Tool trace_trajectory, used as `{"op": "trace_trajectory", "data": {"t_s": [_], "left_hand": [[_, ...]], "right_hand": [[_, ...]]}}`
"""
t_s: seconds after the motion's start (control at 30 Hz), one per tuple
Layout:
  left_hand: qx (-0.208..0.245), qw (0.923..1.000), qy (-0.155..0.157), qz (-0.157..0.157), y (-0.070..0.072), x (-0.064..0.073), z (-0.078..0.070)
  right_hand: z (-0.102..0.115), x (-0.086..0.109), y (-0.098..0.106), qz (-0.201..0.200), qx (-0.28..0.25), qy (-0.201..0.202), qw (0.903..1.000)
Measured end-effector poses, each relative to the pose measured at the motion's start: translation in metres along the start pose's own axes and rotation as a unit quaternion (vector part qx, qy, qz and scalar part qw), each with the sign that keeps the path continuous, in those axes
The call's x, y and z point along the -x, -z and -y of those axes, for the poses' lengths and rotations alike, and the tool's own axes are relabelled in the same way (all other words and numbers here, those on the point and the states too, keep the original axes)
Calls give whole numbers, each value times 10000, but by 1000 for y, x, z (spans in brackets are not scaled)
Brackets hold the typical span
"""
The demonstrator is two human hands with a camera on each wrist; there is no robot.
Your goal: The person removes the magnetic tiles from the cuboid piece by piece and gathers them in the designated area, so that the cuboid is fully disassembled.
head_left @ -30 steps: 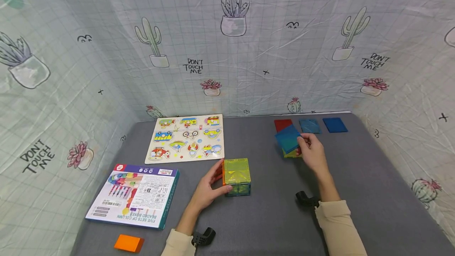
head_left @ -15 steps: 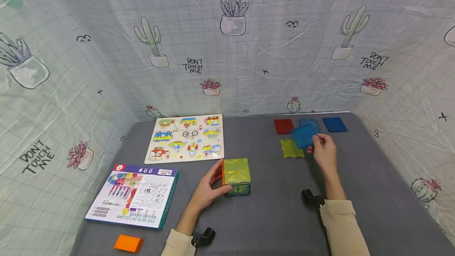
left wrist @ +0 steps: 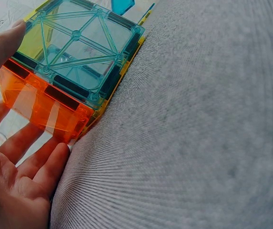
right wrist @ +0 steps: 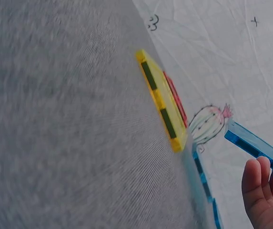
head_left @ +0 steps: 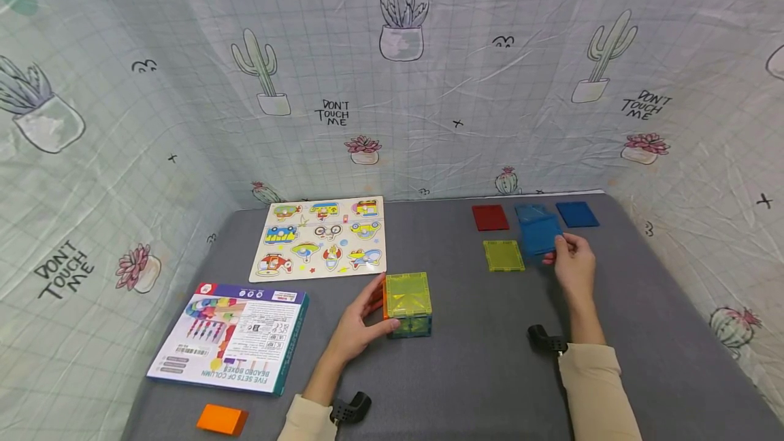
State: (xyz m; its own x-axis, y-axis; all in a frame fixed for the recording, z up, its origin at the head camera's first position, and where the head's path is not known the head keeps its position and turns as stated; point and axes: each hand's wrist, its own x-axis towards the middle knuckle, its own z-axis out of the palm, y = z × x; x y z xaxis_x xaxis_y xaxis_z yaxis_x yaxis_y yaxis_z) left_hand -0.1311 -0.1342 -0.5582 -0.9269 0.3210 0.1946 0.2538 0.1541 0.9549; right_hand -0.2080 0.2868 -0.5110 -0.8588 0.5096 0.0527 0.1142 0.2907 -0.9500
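A small cube of translucent magnetic tiles [head_left: 408, 301] stands on the table, yellow on top. My left hand [head_left: 357, 327] holds it at its left side. In the left wrist view the thumb [left wrist: 5, 47] lies at the edge of its teal face, with the fingers along its orange face [left wrist: 45, 102]. My right hand [head_left: 574, 265] pinches a blue square tile [head_left: 540, 235] by its near right corner. In the right wrist view that blue tile [right wrist: 255, 140] is raised off the table. Beneath and around it lie a yellow tile [head_left: 504, 256], a red tile [head_left: 490, 218] and a lighter blue tile [head_left: 531, 211].
Another dark blue tile [head_left: 577, 214] lies at the far right. To the left are a wooden vehicle puzzle board [head_left: 318, 238], a boxed bead set [head_left: 228, 339] and an orange block [head_left: 222, 420]. A printed curtain [head_left: 453, 87] rises behind the table.
My right hand has moved right with the blue tile, away from above the red and yellow tiles, which are now uncovered. The left hand and the cube stay put.
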Motion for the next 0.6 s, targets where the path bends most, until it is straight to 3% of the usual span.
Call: {"op": "trace_trajectory", "data": {"t_s": [0.6], "left_hand": [[35,9999,98,-17,0,-1,-3]], "right_hand": [[-18,-9,11,-41,188,-376,9991]]}}
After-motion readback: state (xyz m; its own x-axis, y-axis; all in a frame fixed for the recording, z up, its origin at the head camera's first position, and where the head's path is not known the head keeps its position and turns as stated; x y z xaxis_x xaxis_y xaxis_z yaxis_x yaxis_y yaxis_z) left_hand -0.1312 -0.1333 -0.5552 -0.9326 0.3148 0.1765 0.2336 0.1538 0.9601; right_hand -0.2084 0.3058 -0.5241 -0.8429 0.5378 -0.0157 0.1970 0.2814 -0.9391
